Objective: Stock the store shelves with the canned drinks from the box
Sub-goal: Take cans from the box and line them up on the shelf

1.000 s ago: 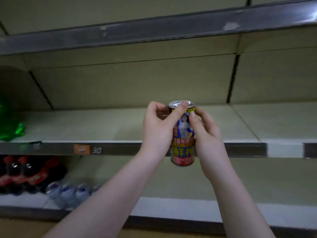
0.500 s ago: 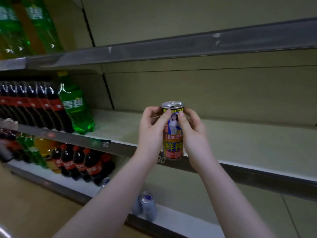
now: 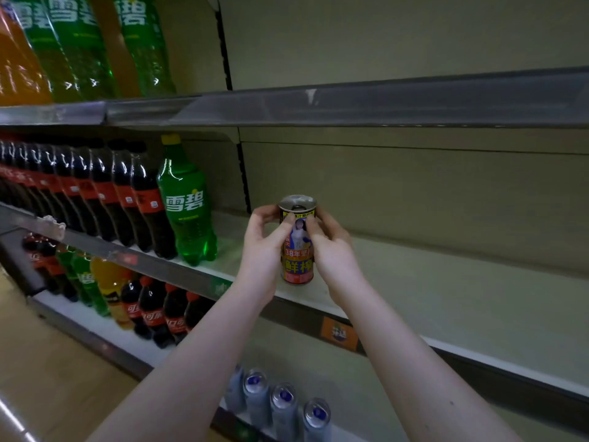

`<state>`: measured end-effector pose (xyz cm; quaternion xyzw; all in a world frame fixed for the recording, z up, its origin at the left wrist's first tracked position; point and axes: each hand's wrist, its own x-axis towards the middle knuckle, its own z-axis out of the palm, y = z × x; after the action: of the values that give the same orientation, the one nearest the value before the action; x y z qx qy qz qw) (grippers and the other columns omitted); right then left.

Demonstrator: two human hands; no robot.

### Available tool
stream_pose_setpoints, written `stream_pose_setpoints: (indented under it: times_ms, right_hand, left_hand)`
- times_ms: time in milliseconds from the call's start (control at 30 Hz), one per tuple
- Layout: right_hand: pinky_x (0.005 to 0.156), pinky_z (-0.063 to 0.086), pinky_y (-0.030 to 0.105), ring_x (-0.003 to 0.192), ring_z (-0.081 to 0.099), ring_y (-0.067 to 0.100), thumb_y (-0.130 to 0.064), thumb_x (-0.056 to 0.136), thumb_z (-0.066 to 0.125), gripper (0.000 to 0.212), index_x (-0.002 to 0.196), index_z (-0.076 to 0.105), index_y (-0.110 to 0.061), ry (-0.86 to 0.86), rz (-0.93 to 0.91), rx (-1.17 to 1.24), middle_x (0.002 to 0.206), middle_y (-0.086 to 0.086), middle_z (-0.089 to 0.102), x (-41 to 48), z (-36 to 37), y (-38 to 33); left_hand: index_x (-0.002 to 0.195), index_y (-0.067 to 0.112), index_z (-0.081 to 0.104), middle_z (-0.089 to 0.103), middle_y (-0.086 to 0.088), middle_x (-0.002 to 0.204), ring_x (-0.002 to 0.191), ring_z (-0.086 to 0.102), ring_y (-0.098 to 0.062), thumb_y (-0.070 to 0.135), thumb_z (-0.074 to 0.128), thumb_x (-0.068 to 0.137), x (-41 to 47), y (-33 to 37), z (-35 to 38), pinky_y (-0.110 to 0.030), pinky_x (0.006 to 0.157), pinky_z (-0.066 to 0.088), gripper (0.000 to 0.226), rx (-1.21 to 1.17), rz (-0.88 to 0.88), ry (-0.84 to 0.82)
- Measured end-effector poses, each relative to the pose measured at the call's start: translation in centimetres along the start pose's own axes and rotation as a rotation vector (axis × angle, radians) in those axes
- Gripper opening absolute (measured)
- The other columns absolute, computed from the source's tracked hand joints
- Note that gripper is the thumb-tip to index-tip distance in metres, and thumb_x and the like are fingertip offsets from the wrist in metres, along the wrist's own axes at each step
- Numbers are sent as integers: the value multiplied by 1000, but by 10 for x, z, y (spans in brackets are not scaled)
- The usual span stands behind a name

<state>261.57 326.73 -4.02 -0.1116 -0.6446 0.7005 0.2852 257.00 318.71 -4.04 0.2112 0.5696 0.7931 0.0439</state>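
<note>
The can (image 3: 298, 266) stands upright between the 2 hands, long axis vertical, pull-tab lid up and printed label towards the camera. The left hand (image 3: 263, 250) curls round its left flank and the right hand (image 3: 334, 250) round its right flank. Each grip is clamped on the can's upper half, so the lower half and base are bare.

The base sits at the front strip of the middle shelf (image 3: 446, 282); I cannot tell whether it touches the board or hangs just above it. The bare board runs back from the can towards the rear panel and far off to the right.

To the left stands 1 green bottle (image 3: 186, 205), apart from the left hand, with a row of cola bottles (image 3: 111, 193) beyond it. On the shelf below, 4 blue cans (image 3: 283, 406) stand in a line. The box is not in view.

The placing seems to turn on a short push away from the body and straight down along the can's axis. Both hands are equally near. The left is on the bottle side, so a spot beside the bottle would crowd it first, while the right has open shelf.
</note>
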Motion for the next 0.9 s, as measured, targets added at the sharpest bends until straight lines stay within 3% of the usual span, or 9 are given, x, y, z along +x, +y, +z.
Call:
stream_pose_setpoints:
  times_ms: [167, 300, 433, 567, 767, 833, 900]
  right_hand:
    - [97, 47, 32, 108, 58, 15, -21, 97, 46, 36, 133, 49, -21, 30, 39, -39, 125, 4, 60, 23, 11, 9]
    - [96, 46, 30, 109, 59, 17, -17, 97, 47, 37, 134, 48, -16, 47, 49, -53, 128, 8, 59, 35, 22, 19]
    - [91, 46, 26, 112, 58, 20, -17, 96, 48, 38, 134, 49, -15, 56, 84, -75, 127, 10, 60, 42, 31, 27]
    - [83, 45, 24, 100, 58, 16, -17, 95, 49, 37, 132, 50, -14, 35, 68, -107, 122, 12, 61, 43, 36, 36]
    - [99, 46, 37, 116, 57, 23, -25, 94, 51, 40, 134, 49, -20, 57, 66, -149, 127, 9, 60, 45, 39, 43]
    - [100, 45, 36, 117, 56, 23, -26, 94, 51, 44, 138, 44, -21, 47, 90, -138, 130, 10, 58, 44, 39, 40]
    - [100, 44, 31, 121, 53, 22, -27, 94, 51, 52, 143, 34, -21, 60, 110, -91, 137, 11, 52, 42, 36, 37]
  left_hand:
    - [94, 23, 55, 60, 9, 96, 85, 63, -7, 10, 59, 89, 25, -10, -6, -33, 80, 50, 14, -33, -9, 10]
    - [94, 22, 56, 61, 7, 96, 83, 64, -9, 7, 57, 90, 41, -23, -14, -29, 73, 50, 16, -54, -37, 20]
    - [103, 16, 55, 60, -2, 104, 90, 62, -15, 7, 55, 90, 51, -34, -24, -30, 78, 49, 15, -54, -54, 36]
    - [110, 12, 53, 62, -1, 102, 87, 63, -12, 8, 54, 91, 54, -44, -33, -28, 76, 49, 20, -78, -62, 47]
    - [116, 14, 52, 59, -3, 114, 95, 61, -10, 13, 52, 93, 51, -48, -32, -29, 84, 49, 23, -13, -41, 57]
    - [121, 15, 51, 57, -2, 118, 98, 60, -9, 12, 51, 94, 49, -45, -30, -20, 78, 49, 27, -8, -41, 76]
    - [128, 15, 47, 56, 5, 112, 87, 61, 7, 10, 49, 94, 46, -41, -25, -6, 64, 47, 34, -13, -6, 122]
